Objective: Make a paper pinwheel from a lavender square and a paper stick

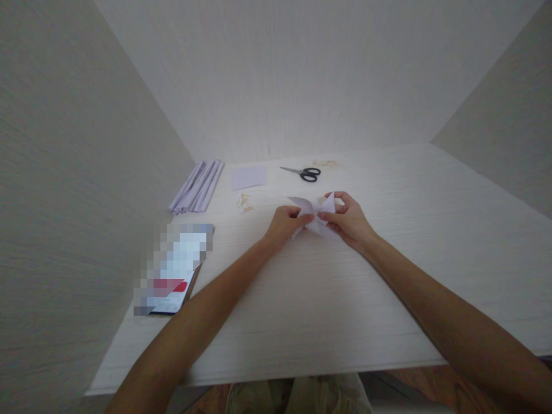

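- A piece of pale paper (316,208) is held above the near-middle of the counter (280,322), pinched between both hands; it is thin and smooth, with pointed flaps spread outward from a gathered centre.
- Its left side is gripped by the left hand (284,221), its right side by the right hand (351,218); the thumbs are brought close together at the centre, and parts of the paper are hidden by the fingers.
- Beyond the paper, scissors (309,172) are laid flat, black loops to the right, slim metal blades pointed left.
- Behind them, thin tan bits (325,164) are scattered, too small to be identified.
- To the left, a flat rectangular sheet (249,177) is laid; a small pile (244,203) of white and tan pieces is set on its near side.
- Farther left, long pale rolls (197,187) are lined up side by side, near the left wall (86,144).
- Nearer, a phone (172,300) is placed with its lit screen partly blurred; the left forearm is stretched close by its lower corner.
- The counter is white and finely streaked, enclosed by pale grained walls; below its edge, reddish-brown flooring (431,382) is seen.
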Action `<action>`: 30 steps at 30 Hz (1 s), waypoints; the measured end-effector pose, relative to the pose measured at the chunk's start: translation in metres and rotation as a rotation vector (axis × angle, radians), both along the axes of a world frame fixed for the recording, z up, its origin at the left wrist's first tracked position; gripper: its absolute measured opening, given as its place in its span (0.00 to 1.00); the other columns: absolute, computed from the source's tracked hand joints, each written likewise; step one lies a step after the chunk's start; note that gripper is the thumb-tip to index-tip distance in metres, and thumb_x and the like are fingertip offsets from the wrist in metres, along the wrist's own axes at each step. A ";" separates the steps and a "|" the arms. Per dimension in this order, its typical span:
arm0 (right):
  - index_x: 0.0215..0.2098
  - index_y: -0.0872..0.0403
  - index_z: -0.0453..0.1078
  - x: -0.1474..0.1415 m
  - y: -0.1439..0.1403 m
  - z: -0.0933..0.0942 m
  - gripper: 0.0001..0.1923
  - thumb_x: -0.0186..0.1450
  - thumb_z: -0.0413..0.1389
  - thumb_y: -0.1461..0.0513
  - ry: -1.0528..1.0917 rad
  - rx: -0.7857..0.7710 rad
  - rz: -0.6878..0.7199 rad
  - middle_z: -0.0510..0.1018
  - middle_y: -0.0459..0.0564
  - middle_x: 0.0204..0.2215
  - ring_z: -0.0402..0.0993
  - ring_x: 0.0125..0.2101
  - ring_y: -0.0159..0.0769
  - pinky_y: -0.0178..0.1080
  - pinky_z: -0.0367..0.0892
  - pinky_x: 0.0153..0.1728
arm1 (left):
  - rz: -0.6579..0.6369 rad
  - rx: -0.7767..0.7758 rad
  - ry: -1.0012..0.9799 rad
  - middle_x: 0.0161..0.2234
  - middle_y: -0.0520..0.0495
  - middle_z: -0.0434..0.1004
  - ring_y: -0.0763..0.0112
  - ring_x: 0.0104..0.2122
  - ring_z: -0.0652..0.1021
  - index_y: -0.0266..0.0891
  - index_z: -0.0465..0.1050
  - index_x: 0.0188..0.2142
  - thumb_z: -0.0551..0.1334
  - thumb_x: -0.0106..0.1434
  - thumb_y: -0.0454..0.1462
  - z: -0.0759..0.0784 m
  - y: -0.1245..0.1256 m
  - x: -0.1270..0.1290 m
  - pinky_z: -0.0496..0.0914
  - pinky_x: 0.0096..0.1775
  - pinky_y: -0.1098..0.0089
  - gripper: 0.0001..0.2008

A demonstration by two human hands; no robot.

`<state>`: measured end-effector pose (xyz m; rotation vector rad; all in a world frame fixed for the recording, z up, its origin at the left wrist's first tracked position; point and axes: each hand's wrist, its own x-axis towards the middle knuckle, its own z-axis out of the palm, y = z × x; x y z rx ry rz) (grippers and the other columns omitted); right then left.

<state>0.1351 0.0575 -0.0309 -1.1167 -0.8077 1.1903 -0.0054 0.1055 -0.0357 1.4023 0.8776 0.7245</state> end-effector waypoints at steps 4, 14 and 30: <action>0.34 0.51 0.57 -0.001 0.001 0.000 0.26 0.39 0.62 0.67 -0.007 -0.004 -0.011 0.74 0.38 0.17 0.68 0.16 0.26 0.31 0.64 0.20 | 0.000 -0.001 -0.008 0.21 0.51 0.70 0.79 0.20 0.67 0.32 0.72 0.25 0.62 0.45 0.40 0.000 0.000 0.000 0.60 0.24 0.75 0.11; 0.35 0.50 0.57 -0.003 0.000 -0.001 0.26 0.40 0.62 0.66 -0.044 0.003 -0.059 0.73 0.37 0.18 0.68 0.17 0.27 0.30 0.63 0.19 | 0.031 -0.003 -0.014 0.21 0.51 0.70 0.78 0.20 0.67 0.32 0.72 0.24 0.62 0.45 0.40 0.000 -0.001 0.003 0.60 0.25 0.74 0.11; 0.33 0.50 0.57 -0.004 -0.001 0.003 0.24 0.40 0.62 0.65 -0.051 -0.007 -0.022 0.71 0.36 0.17 0.67 0.17 0.27 0.31 0.63 0.20 | 0.100 0.094 0.081 0.16 0.54 0.62 0.80 0.17 0.62 0.33 0.67 0.19 0.60 0.47 0.43 0.003 -0.008 0.003 0.55 0.21 0.75 0.13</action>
